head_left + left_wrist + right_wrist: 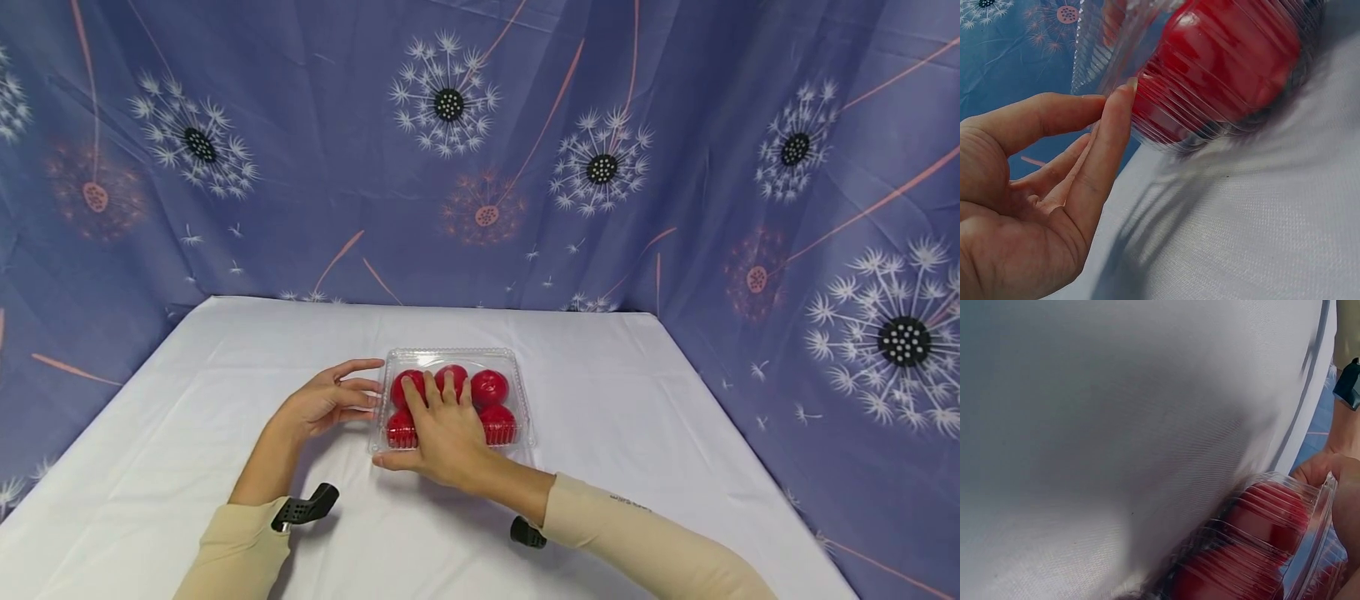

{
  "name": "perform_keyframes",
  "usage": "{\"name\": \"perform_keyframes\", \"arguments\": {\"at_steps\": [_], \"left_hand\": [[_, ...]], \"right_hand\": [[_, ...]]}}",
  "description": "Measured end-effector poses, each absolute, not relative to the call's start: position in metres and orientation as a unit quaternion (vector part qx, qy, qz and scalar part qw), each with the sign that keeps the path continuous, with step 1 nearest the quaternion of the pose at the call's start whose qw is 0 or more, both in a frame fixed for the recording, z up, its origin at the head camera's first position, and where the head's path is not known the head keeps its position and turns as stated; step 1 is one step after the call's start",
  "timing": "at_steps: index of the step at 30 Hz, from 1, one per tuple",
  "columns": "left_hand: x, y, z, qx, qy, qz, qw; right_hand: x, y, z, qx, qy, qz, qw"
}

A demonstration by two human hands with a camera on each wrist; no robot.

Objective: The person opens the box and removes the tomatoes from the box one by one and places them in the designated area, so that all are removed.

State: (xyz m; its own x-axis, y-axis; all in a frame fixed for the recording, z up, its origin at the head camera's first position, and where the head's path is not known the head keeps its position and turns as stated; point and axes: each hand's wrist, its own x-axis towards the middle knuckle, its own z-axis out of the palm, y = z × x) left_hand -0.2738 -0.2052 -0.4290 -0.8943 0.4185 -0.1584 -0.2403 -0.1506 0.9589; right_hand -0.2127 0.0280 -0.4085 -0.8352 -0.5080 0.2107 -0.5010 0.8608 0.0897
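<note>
A clear plastic clamshell box (452, 357) holding several red round fruits (489, 387) sits mid-table on the white cloth (225, 400). My right hand (442, 425) lies flat on the lid, fingers straight, thumb at the front left corner. My left hand (330, 400) is at the box's left side, with straight fingertips (1124, 94) touching the ribbed wall (1166, 125). In the right wrist view the box (1260, 544) and its red fruit (1269, 522) show at the lower right.
The white-covered table (637, 433) is ringed by a blue dandelion-print curtain (480, 150) at the back and both sides. Black wrist camera mounts (303, 507) sit on both beige sleeves.
</note>
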Motion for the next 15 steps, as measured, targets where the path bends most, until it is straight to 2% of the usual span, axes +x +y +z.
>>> {"name": "perform_keyframes", "arguments": {"at_steps": [15], "left_hand": [[-0.2738, -0.2031, -0.4317, 0.067, 0.604, 0.763, 0.221]], "right_hand": [[-0.2130, 0.0286, -0.4077, 0.262, -0.957, -0.019, 0.119]]}}
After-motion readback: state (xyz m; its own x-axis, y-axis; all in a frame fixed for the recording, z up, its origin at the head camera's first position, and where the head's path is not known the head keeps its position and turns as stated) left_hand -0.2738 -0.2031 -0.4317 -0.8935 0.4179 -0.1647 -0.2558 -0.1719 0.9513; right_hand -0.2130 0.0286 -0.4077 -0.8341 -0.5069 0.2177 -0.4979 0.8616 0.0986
